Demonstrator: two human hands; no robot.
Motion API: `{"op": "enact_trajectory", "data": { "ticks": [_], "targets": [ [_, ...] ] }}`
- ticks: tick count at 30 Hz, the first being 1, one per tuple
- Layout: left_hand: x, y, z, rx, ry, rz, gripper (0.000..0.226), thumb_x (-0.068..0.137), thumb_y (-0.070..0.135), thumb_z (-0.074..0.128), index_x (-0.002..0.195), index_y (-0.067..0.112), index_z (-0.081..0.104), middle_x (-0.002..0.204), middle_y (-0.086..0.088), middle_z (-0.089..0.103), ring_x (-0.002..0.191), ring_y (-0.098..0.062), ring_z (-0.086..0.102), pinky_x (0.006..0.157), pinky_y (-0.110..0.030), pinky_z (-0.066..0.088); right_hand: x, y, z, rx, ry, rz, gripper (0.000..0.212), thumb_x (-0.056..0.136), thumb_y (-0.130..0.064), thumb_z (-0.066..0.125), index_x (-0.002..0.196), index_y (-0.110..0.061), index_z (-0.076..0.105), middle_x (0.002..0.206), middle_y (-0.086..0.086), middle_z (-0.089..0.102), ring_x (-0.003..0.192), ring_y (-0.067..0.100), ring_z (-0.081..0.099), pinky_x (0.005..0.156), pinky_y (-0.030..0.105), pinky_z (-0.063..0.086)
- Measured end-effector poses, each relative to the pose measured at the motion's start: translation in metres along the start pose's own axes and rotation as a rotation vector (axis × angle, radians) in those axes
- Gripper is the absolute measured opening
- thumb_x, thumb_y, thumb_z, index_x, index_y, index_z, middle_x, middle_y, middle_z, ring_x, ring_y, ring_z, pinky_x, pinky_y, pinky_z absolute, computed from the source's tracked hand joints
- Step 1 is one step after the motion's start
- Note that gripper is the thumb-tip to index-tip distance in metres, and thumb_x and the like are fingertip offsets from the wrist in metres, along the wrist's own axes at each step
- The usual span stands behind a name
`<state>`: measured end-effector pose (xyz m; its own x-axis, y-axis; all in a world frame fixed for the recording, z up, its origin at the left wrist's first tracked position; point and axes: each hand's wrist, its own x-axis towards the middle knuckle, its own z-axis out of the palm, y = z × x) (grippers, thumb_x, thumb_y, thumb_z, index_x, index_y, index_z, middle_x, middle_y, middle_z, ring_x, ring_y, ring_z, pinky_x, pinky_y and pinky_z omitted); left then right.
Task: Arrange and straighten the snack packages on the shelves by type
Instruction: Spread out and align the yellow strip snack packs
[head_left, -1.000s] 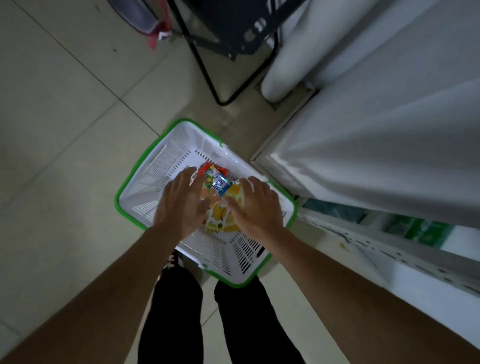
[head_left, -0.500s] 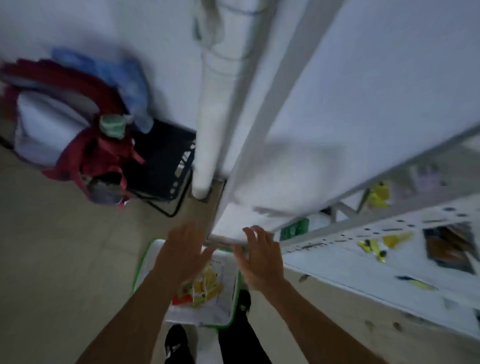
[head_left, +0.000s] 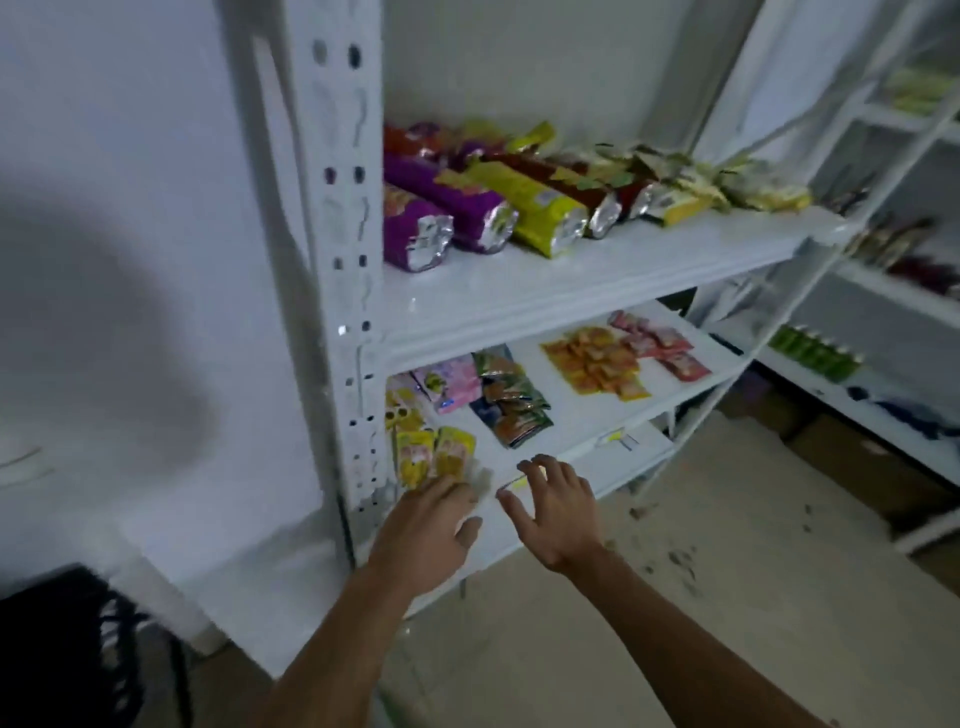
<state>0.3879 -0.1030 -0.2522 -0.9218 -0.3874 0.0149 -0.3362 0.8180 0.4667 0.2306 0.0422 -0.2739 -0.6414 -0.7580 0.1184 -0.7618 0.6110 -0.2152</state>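
A white shelf unit (head_left: 571, 291) stands in front of me. Its upper shelf carries long purple packages (head_left: 441, 208), yellow-green ones (head_left: 524, 208) and red ones (head_left: 566, 176). On the lower shelf (head_left: 582, 415) lie pink packets (head_left: 449, 382), dark green and orange packets (head_left: 511, 402), a patch of small orange packets (head_left: 595, 364) and red-pink packets (head_left: 662, 345). My left hand (head_left: 426, 530) holds yellow snack packets (head_left: 434, 457) at the lower shelf's front left corner. My right hand (head_left: 558, 504) hovers with spread fingers over the shelf's front edge, holding nothing.
The perforated white upright (head_left: 343, 260) is just left of my left hand. A second white shelf unit (head_left: 883, 322) with green bottles (head_left: 810, 351) stands to the right. A black chair (head_left: 67, 649) is at the bottom left. The floor (head_left: 675, 623) lies below.
My view has swung up from the basket on the floor to the shelves. Both hands left the basket and rose to the lower shelf, the left one bringing yellow packets.
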Motion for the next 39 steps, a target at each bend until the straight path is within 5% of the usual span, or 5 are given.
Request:
{"op": "enact_trajectory", "data": {
  "ticks": [8, 13, 22, 27, 39],
  "targets": [
    [0.079, 0.099, 0.01, 0.002, -0.066, -0.075, 0.047, 0.105, 0.044, 0.051, 0.146, 0.019, 0.052, 0.153, -0.002, 0.04, 0.14, -0.026, 0.04, 0.116, -0.039, 0.035, -0.001, 0.107, -0.079, 0.073, -0.233, 0.146, 0.074, 0.104, -0.069, 0.03, 0.165, -0.028, 0.02, 0.171, 0.005, 0.021, 0.155, 0.031, 0.023, 0.124, 0.05, 0.025],
    [0.122, 0.156, 0.042, 0.022, -0.108, -0.082, 0.055, 0.105, 0.053, 0.047, 0.15, 0.022, 0.046, 0.159, -0.002, 0.034, 0.148, -0.026, 0.03, 0.12, -0.043, 0.031, 0.005, 0.174, -0.107, 0.071, -0.266, 0.207, 0.076, 0.103, -0.071, 0.029, 0.164, -0.027, 0.021, 0.171, 0.006, 0.022, 0.156, 0.031, 0.022, 0.123, 0.05, 0.023],
    [0.206, 0.232, 0.063, -0.074, -0.118, -0.122, 0.052, 0.106, 0.054, 0.045, 0.149, 0.024, 0.049, 0.156, -0.001, 0.039, 0.142, -0.026, 0.041, 0.112, -0.041, 0.036, 0.021, 0.261, -0.111, 0.081, -0.362, 0.346, 0.08, 0.102, -0.074, 0.024, 0.164, -0.023, 0.025, 0.169, 0.01, 0.024, 0.154, 0.037, 0.026, 0.123, 0.054, 0.024],
    [0.244, 0.245, 0.082, -0.059, -0.138, -0.137, 0.052, 0.107, 0.053, 0.044, 0.15, 0.024, 0.048, 0.157, -0.002, 0.038, 0.145, -0.026, 0.037, 0.115, -0.042, 0.036, 0.043, 0.298, -0.11, 0.386, -0.427, 0.454, 0.078, 0.103, -0.071, 0.029, 0.164, -0.021, 0.027, 0.171, 0.011, 0.019, 0.156, 0.037, 0.02, 0.125, 0.053, 0.022],
    [0.36, 0.241, 0.127, -0.047, -0.123, -0.209, 0.046, 0.106, 0.049, 0.047, 0.144, 0.024, 0.054, 0.154, -0.005, 0.044, 0.143, -0.03, 0.039, 0.117, -0.046, 0.033, 0.14, 0.366, -0.106, 0.485, -0.406, 0.393, 0.069, 0.105, -0.062, 0.041, 0.158, -0.018, 0.038, 0.165, 0.014, 0.029, 0.153, 0.038, 0.029, 0.124, 0.052, 0.026]
  ]
}}
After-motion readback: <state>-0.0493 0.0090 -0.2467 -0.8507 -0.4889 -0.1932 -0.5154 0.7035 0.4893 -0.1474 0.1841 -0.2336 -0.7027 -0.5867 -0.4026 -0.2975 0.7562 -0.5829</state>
